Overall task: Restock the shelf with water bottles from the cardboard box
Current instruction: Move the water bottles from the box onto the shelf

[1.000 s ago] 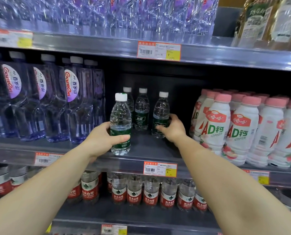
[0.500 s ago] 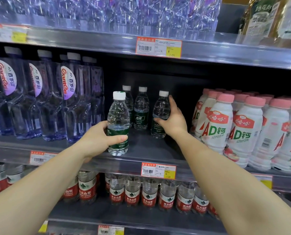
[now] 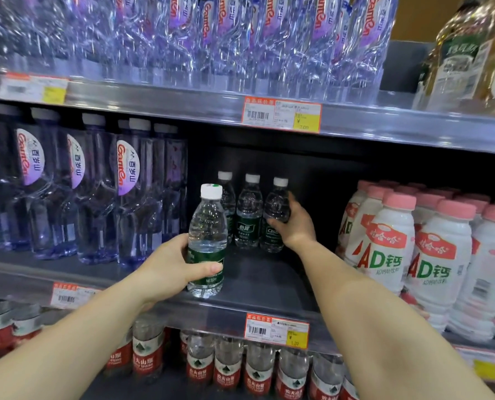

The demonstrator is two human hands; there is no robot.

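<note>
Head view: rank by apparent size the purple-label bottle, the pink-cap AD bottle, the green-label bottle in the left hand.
1. Purple-label bottle, tallest.
2. Pink-cap AD bottle and green-label bottle in the left hand: look alike, and the green one is nearer, so unranked.

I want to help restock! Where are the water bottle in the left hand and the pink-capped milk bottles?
Clear green-labelled water bottle [image 3: 206,226]: head view, clear upper body.
White pink-capped milk bottles [image 3: 386,246]: head view, front bottle's label.

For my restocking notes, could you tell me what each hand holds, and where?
Left hand: front water bottle, around its green label. Right hand: rear bottle, at mid-body.
</note>
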